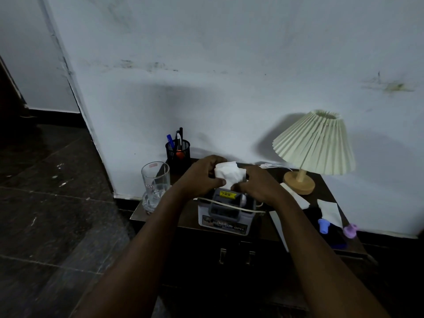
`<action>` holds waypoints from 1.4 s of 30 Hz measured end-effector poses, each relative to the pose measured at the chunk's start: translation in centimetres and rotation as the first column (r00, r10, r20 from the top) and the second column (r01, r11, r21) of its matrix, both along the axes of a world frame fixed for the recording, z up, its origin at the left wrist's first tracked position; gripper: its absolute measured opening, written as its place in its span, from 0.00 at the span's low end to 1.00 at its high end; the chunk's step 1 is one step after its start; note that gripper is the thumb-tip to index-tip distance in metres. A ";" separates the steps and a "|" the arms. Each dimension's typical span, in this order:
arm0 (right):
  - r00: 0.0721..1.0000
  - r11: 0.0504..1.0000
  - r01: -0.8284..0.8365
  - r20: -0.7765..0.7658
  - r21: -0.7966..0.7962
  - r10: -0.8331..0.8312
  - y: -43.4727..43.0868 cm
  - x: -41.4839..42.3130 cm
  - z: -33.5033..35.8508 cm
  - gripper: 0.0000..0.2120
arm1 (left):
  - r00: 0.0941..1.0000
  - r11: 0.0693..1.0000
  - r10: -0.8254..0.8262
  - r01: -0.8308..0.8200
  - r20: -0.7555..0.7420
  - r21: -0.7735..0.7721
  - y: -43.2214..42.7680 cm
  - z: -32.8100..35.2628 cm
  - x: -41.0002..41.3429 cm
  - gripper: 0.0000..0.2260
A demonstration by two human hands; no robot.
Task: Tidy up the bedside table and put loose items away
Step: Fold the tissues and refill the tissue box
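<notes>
Head-high, downward over bedside table [328,196]

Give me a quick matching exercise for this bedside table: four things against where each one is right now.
Things:
1. glass mug
2. black mesh pen cup
3. lamp
4. white tissue

Places:
a. gripped by the left hand and right hand, over the grey box
b. back left corner of the table
c. rear right of the table
d. left edge of the table, in front of the pen cup

Pairs: 1-d, 2-b, 3-c, 4-a
</notes>
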State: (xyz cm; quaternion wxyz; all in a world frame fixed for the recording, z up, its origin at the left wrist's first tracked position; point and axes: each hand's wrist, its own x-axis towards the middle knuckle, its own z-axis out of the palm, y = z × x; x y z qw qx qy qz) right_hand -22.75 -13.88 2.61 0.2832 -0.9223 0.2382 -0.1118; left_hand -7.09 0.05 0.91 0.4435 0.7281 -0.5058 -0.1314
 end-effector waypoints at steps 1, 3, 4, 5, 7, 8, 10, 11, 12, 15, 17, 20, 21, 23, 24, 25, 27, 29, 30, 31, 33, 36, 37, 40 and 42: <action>1.000 1.000 -0.005 0.013 0.014 0.005 0.1 0.0 0.1 0.19 | 1.000 1.000 0.011 -0.011 0.013 -0.009 0.0 0.0 0.0 0.26; 0.997 0.998 -0.003 0.080 0.057 -0.001 0.4 -0.2 0.3 0.16 | 0.999 0.998 0.042 -0.042 0.004 -0.043 -0.2 0.4 0.0 0.26; 0.992 0.996 0.000 0.123 0.095 -0.011 0.5 -0.3 0.4 0.14 | 0.999 0.997 0.053 -0.053 -0.009 -0.059 -0.2 0.7 -0.1 0.26; 0.987 0.990 -0.004 0.161 0.138 -0.018 0.4 -0.3 0.4 0.12 | 0.999 0.996 0.053 -0.053 -0.005 -0.068 -0.3 1.0 -0.2 0.26; 0.983 0.976 -0.016 0.182 0.216 -0.025 0.3 -0.4 0.6 0.14 | 0.998 0.999 0.028 -0.025 0.058 -0.046 -0.5 1.5 -0.4 0.29; 0.983 0.971 -0.028 0.183 0.239 -0.017 0.3 -0.5 0.8 0.16 | 0.996 1.000 0.014 -0.012 0.088 -0.026 -0.6 1.6 -0.6 0.32; 0.981 0.972 -0.060 0.192 0.227 0.015 0.0 -0.4 1.0 0.17 | 0.993 1.000 -0.018 0.017 0.118 0.008 -0.6 1.8 -1.0 0.37; 0.983 0.979 -0.070 0.183 0.189 0.035 0.0 -0.5 1.1 0.16 | 0.992 0.999 -0.039 0.036 0.123 0.023 -0.7 1.9 -1.1 0.39; 0.986 0.989 -0.069 0.158 0.130 0.048 0.0 -0.5 1.0 0.14 | 0.990 0.998 -0.059 0.054 0.130 0.039 -0.7 1.9 -1.3 0.41; 0.994 0.998 -0.064 0.088 -0.010 0.065 0.2 -0.4 0.8 0.18 | 0.983 0.992 -0.076 0.057 0.170 0.115 -0.7 1.6 -1.3 0.40; 0.995 0.998 -0.043 0.087 -0.041 0.046 0.3 -0.3 0.7 0.17 | 0.988 0.992 -0.064 0.048 0.139 0.114 -0.6 1.2 -0.9 0.37; 0.988 0.998 -0.004 0.156 -0.066 0.014 0.3 -0.2 0.9 0.12 | 0.998 0.996 -0.060 0.061 -0.016 0.071 -0.3 1.0 -0.2 0.35; 0.986 0.996 -0.009 0.168 -0.088 0.024 0.4 -0.2 1.0 0.12 | 0.998 0.997 -0.051 0.053 -0.032 0.062 -0.3 1.0 -0.1 0.34; 0.985 0.992 -0.032 0.163 -0.122 0.052 0.8 -0.1 1.1 0.12 | 1.000 0.998 -0.025 0.025 0.011 0.063 -0.2 1.0 0.0 0.33; 0.986 0.990 -0.034 0.158 -0.134 0.055 1.0 0.0 1.0 0.11 | 0.999 0.998 -0.015 0.012 0.044 0.069 -0.1 1.0 0.0 0.33; 0.988 0.989 -0.026 0.144 -0.142 0.047 1.1 0.1 0.9 0.11 | 0.998 0.997 -0.013 0.008 0.062 0.071 -0.1 1.1 0.0 0.34; 0.993 0.988 -0.021 0.111 -0.154 0.039 1.3 0.2 0.6 0.16 | 0.998 0.996 -0.021 0.017 0.053 0.083 -0.2 1.0 0.0 0.35; 0.993 0.983 -0.038 0.106 -0.180 0.058 1.3 0.3 0.3 0.20 | 0.998 0.996 -0.046 0.043 0.037 0.078 -0.3 0.8 0.0 0.37; 0.991 0.980 -0.042 0.113 -0.194 0.065 1.2 0.2 0.4 0.17 | 0.997 0.995 -0.065 0.063 0.029 0.071 -0.3 0.8 0.1 0.37; 0.990 0.980 -0.041 0.123 -0.197 0.066 1.1 0.2 0.5 0.13 | 0.996 0.995 -0.084 0.083 0.013 0.064 -0.3 0.7 0.2 0.38; 0.986 0.980 -0.042 0.151 -0.196 0.072 0.9 0.2 0.7 0.08 | 0.997 0.996 -0.079 0.079 0.015 0.052 -0.3 0.5 0.4 0.39; 0.986 0.971 -0.059 0.140 -0.233 0.093 0.7 0.4 0.4 0.05 | 0.998 0.998 0.000 -0.003 0.062 0.056 -0.3 0.3 0.4 0.38; 0.988 0.969 -0.053 0.131 -0.242 0.086 0.8 0.4 0.3 0.06 | 0.999 0.998 0.016 -0.019 0.052 0.057 -0.3 0.1 0.4 0.37; 0.991 0.975 -0.040 0.119 -0.218 0.067 0.5 0.2 0.0 0.01 | 0.999 0.997 0.035 -0.034 -0.005 0.069 -0.3 0.0 0.5 0.37; 0.993 0.979 -0.058 0.093 -0.195 0.077 0.2 -0.1 0.2 0.08 | 0.998 0.998 0.024 -0.020 -0.059 0.060 -0.2 0.1 0.6 0.37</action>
